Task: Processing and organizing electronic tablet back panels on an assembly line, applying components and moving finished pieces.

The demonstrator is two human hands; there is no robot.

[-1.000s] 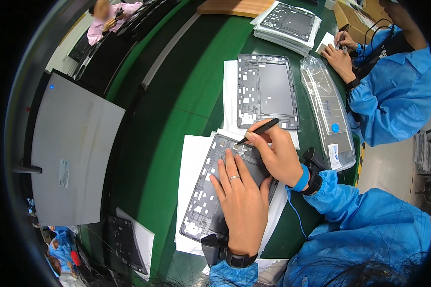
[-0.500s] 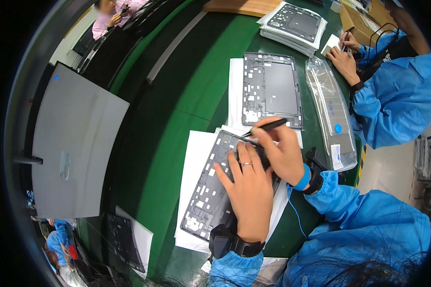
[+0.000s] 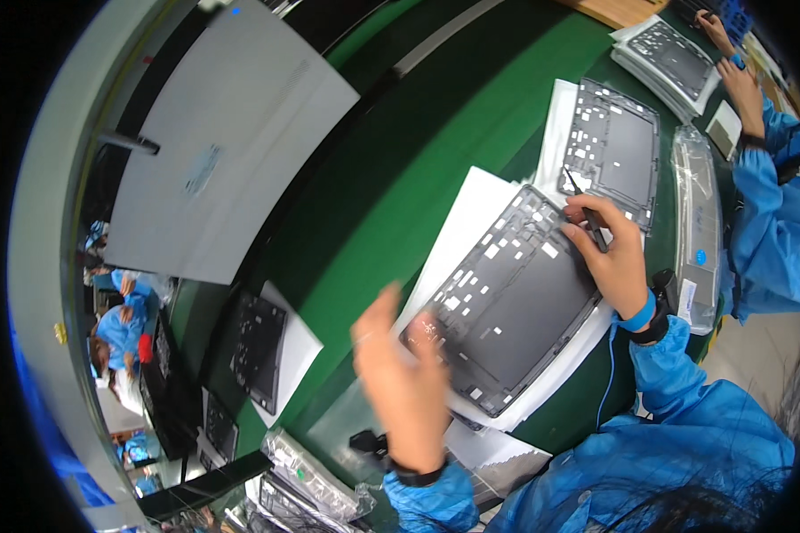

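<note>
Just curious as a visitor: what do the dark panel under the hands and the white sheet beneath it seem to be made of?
The dark panel looks like matt grey moulded plastic or coated metal, with small cut-outs and pale stickers. The white sheet seems thin foam or paper: flat, dull, soft-edged.

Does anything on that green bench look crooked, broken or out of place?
Nothing stands out as damaged or spilled. The dark panel lies at a slant on its white sheet. The left hand is blurred; the right hand holds a thin black tool.
</note>
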